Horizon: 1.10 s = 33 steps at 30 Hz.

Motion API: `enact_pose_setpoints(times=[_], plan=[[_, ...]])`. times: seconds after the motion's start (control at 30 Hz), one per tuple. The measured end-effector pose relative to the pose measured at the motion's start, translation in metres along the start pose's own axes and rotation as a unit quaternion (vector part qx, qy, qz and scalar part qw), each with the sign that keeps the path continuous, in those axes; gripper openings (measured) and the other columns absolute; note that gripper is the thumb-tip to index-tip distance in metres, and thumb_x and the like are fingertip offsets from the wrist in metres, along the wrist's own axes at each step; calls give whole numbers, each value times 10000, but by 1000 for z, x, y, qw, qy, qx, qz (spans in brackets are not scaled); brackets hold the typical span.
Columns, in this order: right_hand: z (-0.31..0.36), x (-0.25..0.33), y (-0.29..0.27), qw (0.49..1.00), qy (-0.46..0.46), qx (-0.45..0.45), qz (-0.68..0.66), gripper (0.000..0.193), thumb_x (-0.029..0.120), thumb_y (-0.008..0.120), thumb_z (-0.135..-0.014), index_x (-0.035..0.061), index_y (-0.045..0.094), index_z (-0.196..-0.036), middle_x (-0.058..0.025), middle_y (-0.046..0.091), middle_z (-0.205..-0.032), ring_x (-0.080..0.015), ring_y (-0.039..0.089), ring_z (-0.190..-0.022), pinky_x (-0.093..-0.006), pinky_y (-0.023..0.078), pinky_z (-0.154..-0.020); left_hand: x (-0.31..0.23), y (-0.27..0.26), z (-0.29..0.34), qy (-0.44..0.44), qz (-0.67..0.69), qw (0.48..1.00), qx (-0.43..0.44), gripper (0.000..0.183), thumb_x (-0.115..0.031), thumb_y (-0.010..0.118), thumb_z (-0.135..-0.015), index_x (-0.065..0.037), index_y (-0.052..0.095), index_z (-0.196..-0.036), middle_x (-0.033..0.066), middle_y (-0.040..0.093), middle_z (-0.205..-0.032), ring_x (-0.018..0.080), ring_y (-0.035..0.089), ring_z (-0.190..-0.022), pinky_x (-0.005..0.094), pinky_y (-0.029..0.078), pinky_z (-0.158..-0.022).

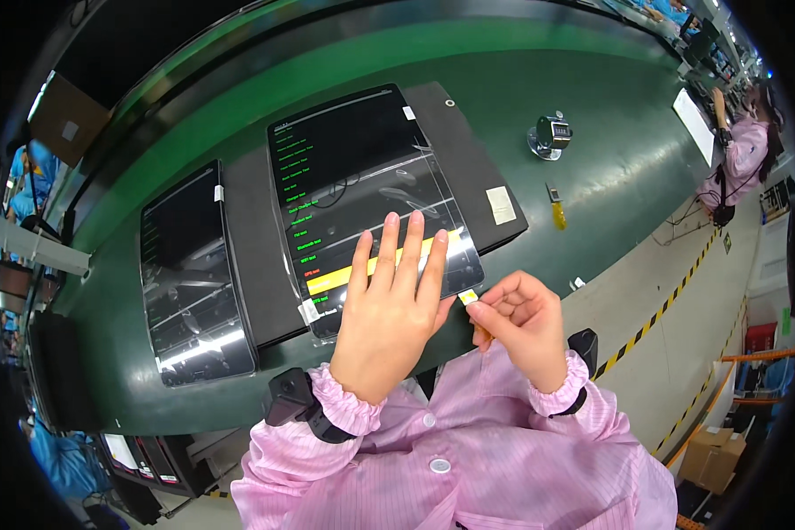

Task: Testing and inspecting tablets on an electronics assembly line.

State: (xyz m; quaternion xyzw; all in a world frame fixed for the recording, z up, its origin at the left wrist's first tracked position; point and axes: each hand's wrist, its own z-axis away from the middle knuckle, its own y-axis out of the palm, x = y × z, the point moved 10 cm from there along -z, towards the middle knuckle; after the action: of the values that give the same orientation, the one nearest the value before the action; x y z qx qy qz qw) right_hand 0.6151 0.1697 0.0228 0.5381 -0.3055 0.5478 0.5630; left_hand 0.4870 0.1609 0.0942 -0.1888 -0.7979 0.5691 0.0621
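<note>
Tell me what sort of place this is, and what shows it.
Probably an electronics factory floor: tablet-like screens lie on a long green workbench, a co-worker in pink workwear is nearby, and yellow-and-black tape marks the floor.

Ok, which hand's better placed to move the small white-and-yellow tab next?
Right hand, probably: its fingers seem to pinch the tab; the left hand spreads over the glossy black tablet.

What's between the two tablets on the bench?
In the head view, a strip of dark grey pad lies between the left tablet and the right tablet, the one behind the left hand.
</note>
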Motion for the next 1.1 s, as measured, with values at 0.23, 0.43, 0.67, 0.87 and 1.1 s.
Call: enact_pose_setpoints(times=[0.23,0.43,0.67,0.87,1.1], plan=[[5,3,1,999,-29,-11,-10,157,-26,698,-878,-20,541,-889,-99,670,-805,-120,666,-641,-231,532,-525,-2,-4,1,-4,2,1000,0,719,-236,777,-757,-55,502,-1396,186,459,-1461,361,435,-1357,516,346,-1107],[8,3,3,999,-43,-13,-14,159,-27,694,-882,-23,537,-908,-103,673,-809,-118,664,-643,-230,535,-530,-2,-3,1,-10,2,1000,7,718,-239,774,-756,-63,505,-1398,179,464,-1460,355,442,-1354,515,347,-1105],[-3,3,3,997,-51,-47,-32,156,-32,690,-884,-22,534,-892,-104,668,-796,-119,664,-647,-233,538,-535,0,-3,0,-8,2,1000,1,744,-259,785,-740,-67,504,-1402,183,456,-1470,360,433,-1364,516,340,-1108],[-6,23,-21,983,-102,-50,147,164,-24,685,-877,-51,612,-1021,-84,663,-855,-113,655,-694,-221,537,-611,1,-7,-1,-35,41,998,25,780,-282,811,-702,-72,521,-1395,188,466,-1464,380,439,-1358,524,326,-1114],[-5,49,6,916,-264,79,290,529,-95,705,-787,14,617,-1297,-107,647,-992,-134,640,-798,-263,541,-732,1,-9,0,-78,78,994,-23,656,-181,762,-732,-65,573,-1349,184,499,-1441,384,421,-1375,525,286,-1137]])
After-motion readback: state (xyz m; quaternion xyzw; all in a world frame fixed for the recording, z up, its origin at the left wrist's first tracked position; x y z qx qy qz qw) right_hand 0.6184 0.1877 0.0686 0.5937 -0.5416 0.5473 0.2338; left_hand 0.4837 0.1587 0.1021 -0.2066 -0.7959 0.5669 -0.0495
